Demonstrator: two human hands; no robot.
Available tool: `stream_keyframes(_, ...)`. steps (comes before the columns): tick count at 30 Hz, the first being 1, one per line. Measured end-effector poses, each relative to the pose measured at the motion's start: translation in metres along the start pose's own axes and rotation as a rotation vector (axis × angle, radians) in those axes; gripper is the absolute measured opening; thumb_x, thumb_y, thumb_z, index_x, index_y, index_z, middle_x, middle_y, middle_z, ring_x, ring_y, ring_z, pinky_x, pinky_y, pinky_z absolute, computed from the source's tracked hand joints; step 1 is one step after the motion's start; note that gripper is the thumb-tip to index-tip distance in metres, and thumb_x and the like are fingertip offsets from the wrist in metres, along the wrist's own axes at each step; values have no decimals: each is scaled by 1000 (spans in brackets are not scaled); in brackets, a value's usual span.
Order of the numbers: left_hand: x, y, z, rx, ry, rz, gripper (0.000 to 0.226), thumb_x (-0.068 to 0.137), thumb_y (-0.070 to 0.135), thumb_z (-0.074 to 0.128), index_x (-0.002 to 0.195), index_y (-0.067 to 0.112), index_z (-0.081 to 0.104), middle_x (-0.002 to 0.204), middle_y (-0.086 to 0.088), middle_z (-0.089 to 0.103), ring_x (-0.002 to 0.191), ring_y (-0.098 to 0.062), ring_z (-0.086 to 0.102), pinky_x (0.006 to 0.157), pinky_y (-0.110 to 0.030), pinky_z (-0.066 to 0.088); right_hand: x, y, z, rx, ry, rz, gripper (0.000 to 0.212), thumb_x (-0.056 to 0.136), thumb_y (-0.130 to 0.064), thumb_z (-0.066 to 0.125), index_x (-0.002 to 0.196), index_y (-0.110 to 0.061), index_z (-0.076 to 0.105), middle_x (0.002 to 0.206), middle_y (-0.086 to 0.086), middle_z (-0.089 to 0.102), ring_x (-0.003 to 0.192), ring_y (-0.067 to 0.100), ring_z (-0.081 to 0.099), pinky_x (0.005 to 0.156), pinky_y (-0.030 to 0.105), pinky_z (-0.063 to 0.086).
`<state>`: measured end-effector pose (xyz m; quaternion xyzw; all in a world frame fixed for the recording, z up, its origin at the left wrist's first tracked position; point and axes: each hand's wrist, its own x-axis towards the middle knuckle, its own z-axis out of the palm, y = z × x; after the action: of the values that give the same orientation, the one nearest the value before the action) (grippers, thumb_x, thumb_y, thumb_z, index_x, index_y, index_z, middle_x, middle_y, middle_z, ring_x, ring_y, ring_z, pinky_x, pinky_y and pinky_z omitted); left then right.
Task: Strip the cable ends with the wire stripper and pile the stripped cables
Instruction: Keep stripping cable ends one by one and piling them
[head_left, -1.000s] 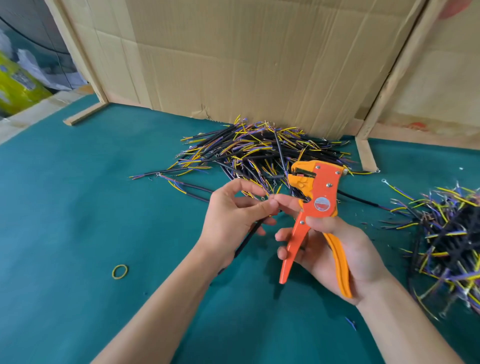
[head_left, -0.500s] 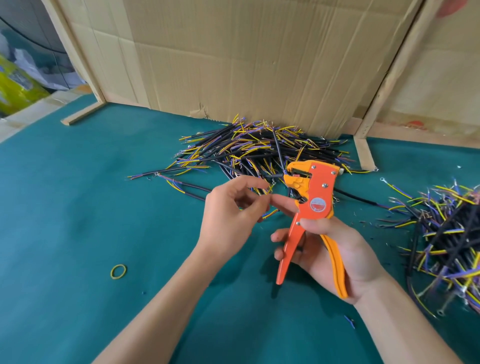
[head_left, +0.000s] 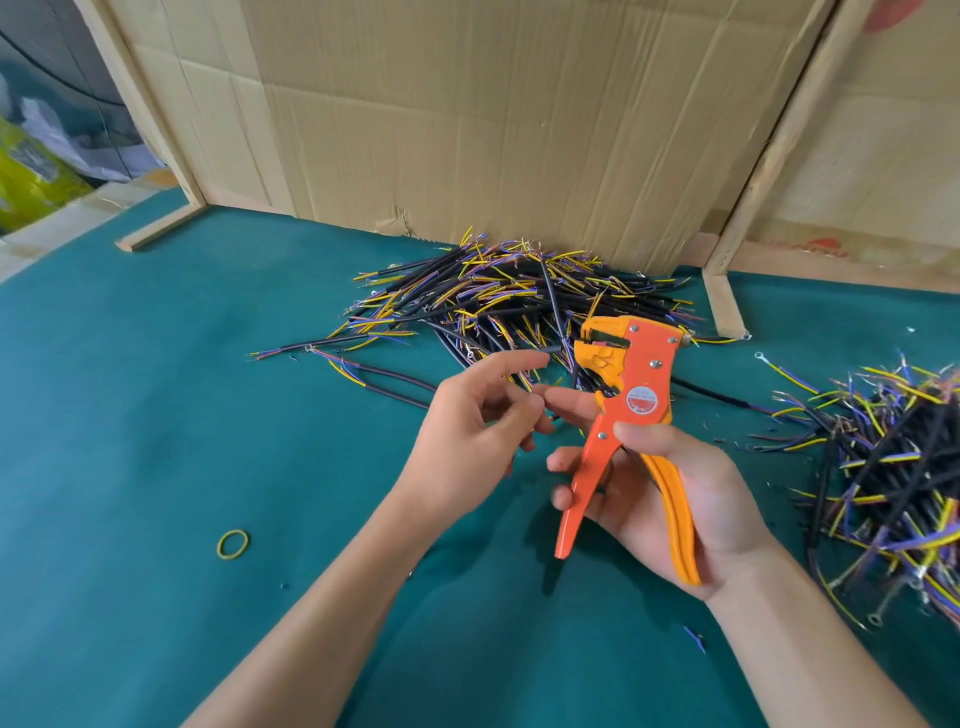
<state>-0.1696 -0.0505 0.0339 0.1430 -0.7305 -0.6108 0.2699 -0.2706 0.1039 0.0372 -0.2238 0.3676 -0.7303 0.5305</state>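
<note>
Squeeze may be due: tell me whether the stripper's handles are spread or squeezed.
Spread. The stripper's two handles diverge in the right hand, with a clear gap between them.

Bare green mat (head_left: 156, 441) lies open on the left and toward the near edge, broken only by a small rubber band (head_left: 232, 544). Straight ahead a heap of cables (head_left: 509, 301) fills the ground up against the cardboard wall (head_left: 467, 114), which closes the far side. A second heap of cables (head_left: 893, 467) blocks the right. Between the two heaps runs a narrow strip of mat, crossed by a stray cable (head_left: 717, 397) and a wooden strip (head_left: 724, 306)
</note>
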Motion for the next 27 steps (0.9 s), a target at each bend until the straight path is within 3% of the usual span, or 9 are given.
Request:
stream_keyframes(2, 0, -1, 2, 36, 15, -18, 32, 100, -2, 51, 123, 13, 68, 69, -7, 59, 57, -4, 56, 51, -16, 43, 0, 1, 1, -36, 16, 5, 75, 66, -26, 86, 133, -1, 64, 102, 23, 69, 87, 31, 71, 73, 41, 58)
stream_keyframes(7, 2, -3, 1, -22, 15, -175, 39, 98, 1, 45, 107, 23, 77, 65, 4, 55, 55, -11, 46, 46, -23, 40, 1, 5, 1, -74, 29, 2, 59, 76, -18, 71, 133, -1, 64, 138, 20, 62, 90, 35, 71, 71, 45, 58)
stream_keyframes(14, 2, 0, -5, -206, -41, -252, 27, 97, -3, 50, 102, 22, 61, 70, -6, 59, 61, -17, 49, 49, -24, 40, 1, 6, -2, -93, 37, 14, 59, 77, -18, 72, 134, -3, 64, 131, 26, 63, 91, 37, 70, 71, 46, 58)
stream_keyframes(19, 2, 0, -6, -302, 5, -247, 19, 96, 1, 60, 97, 16, 50, 73, -11, 63, 62, -21, 51, 49, -25, 42, 1, 5, -1, -99, 31, 3, 59, 78, -19, 70, 134, -4, 64, 131, 27, 64, 91, 34, 70, 72, 44, 57)
stream_keyframes(27, 3, -3, -9, -386, -5, -244, 31, 84, -8, 73, 96, 9, 50, 75, -14, 69, 62, -21, 61, 55, -24, 49, 0, 3, -3, -86, 48, -25, 61, 75, -21, 70, 133, -4, 65, 126, 28, 64, 88, 33, 70, 72, 43, 57)
